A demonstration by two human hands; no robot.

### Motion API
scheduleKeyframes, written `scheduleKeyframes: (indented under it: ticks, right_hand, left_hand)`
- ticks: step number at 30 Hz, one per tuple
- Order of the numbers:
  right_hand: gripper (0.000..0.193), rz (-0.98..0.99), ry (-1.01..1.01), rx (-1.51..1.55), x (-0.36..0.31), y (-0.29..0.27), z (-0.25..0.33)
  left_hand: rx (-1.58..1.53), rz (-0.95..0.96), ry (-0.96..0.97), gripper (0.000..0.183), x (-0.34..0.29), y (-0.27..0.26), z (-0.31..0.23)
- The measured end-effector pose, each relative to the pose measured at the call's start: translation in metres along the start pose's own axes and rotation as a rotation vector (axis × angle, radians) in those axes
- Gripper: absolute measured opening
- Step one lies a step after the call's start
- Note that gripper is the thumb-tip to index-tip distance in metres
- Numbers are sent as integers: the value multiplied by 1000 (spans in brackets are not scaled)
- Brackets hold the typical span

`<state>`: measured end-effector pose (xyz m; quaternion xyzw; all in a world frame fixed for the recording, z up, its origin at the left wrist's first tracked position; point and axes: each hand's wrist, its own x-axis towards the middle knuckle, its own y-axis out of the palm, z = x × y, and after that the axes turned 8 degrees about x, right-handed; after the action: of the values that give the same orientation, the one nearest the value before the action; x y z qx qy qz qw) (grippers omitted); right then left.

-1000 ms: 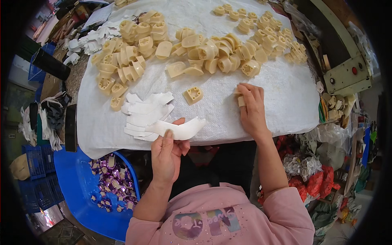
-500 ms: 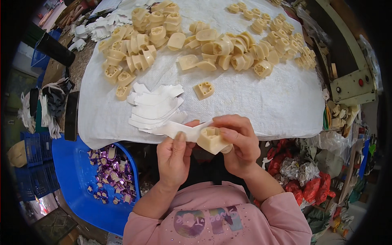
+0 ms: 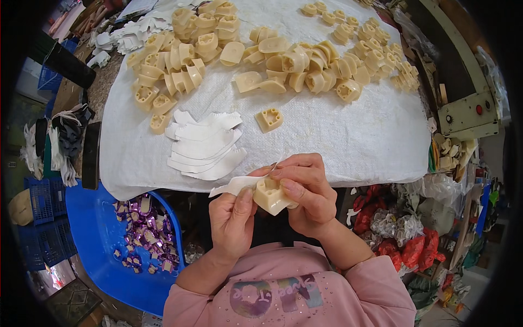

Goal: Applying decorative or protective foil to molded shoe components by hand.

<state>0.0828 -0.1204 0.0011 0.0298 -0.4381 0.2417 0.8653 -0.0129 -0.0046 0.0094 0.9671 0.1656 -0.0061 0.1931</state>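
Note:
A beige plastic shoe heel point(image 3: 269, 199), with a hollow, socketed end facing up, is held just in front of the table's near edge. My right hand point(image 3: 311, 192) grips it from the right, thumb and fingers bent around its far side. A white leather-like strip point(image 3: 234, 186) runs along the heel's far left side, its free end sticking out leftward. My left hand point(image 3: 233, 220) pinches that strip between thumb and fingers beside the heel. Beyond my hands lie a fanned stack of white cut pieces point(image 3: 202, 148) and a single heel point(image 3: 269, 120).
Heaps of beige heels point(image 3: 294, 62) cover the far part of the white-sheeted table point(image 3: 376, 147). More white pieces point(image 3: 143, 32) lie far left. A blue tub point(image 3: 92, 240) with purple-covered heels point(image 3: 147, 234) stands lower left. Red plastic bags point(image 3: 414, 250) sit at lower right.
My hands have brought the heel slightly left and nearer to me. The strip has been drawn in against the heel, away from the stack, and my right fingers press at its far side.

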Motion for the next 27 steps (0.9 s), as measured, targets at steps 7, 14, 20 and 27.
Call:
scheduleKeyframes:
  ticks: [7, 14, 20, 27]
  right_hand:
    - [48, -21, -37, -119, -8, 2, -6]
    - [39, -6, -65, -287, -3, -1, -8]
    - [30, 226, -23, -533, 12, -7, 15]
    - [24, 448, 124, -559, 14, -7, 17]
  left_hand:
    - [110, -1, 33, 42, -4, 8, -2]
    - [449, -26, 259, 30, 10, -5, -8]
    - [683, -159, 244, 18, 6, -15, -17]
    - [780, -146, 291, 19, 4, -11, -5]
